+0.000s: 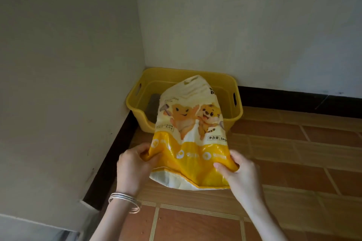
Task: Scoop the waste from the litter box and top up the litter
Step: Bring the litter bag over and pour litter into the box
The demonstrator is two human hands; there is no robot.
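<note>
Walls (58, 64) painted white fill the picture from 9 o'clock round to 2 o'clock and meet in a corner just above the middle. Floor (293, 162) of reddish-brown tiles with pale joints spreads from 3 o'clock down to 6 o'clock. A black skirting (293, 103) runs along the foot of both walls.

The yellow plastic litter box (141, 112) stands on the floor in the corner, at the middle of the view, its back and its 9 o'clock side close against the skirting. A slot handle is cut into each end wall. A grey patch shows on its bottom at the 9 o'clock end; what it is cannot be told.

The litter bag (192, 123), cream and yellow with two cartoon animals printed on it, is held tilted above the near rim of the box. Its end with the cut-out grip points to 12 o'clock over the box, and its yellow end hangs toward 6 o'clock. It looks limp and creased.

Both hands are closed on that lower end: the left hand (133, 168) grips the corner at 7 o'clock, and the right hand (241, 174) pinches the corner at 5 o'clock, thumb on top. Thin silver bangles (125, 200) ring the left wrist.
</note>
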